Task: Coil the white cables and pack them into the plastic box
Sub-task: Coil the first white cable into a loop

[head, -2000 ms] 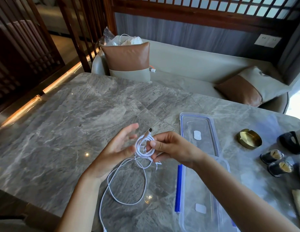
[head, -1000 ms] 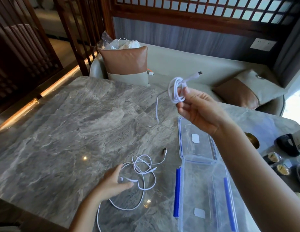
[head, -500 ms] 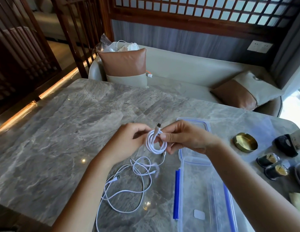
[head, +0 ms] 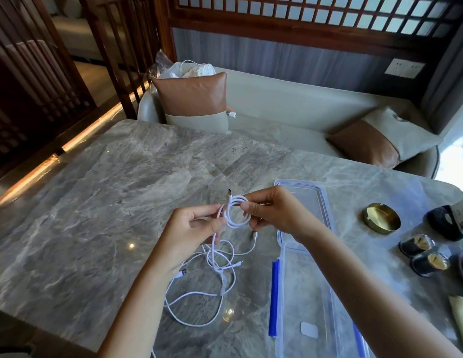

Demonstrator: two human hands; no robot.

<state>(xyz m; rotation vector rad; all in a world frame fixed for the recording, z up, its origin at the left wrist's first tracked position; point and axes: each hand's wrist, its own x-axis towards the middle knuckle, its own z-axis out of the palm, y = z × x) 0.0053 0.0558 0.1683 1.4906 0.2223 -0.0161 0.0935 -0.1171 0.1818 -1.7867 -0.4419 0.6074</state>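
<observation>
Right hand (head: 274, 215) pinches the coil (head: 236, 225), back down from its lift; left hand (head: 191, 228), off the bench (head: 96, 202), now grips the loose strand (head: 214, 245) (winding resumes; plastic box (head: 315, 293) unfilled).

Lounge or private dining booth; home or restaurant, could not tell. Grey marble table (head: 109, 202) stood before beige upholstered bench (head: 290, 104). Brown-and-cream cushion (head: 194, 96) sat at bench's left end, second cushion (head: 367, 148) at right. Dark wooden lattice screen (head: 302, 21) ran above panelled wall. Slatted wooden partition (head: 31, 73) stood at left, warm light strip (head: 91, 130) at its base. Wall socket (head: 404, 68) was visible; brass dish (head: 383, 220) sat on table.
</observation>
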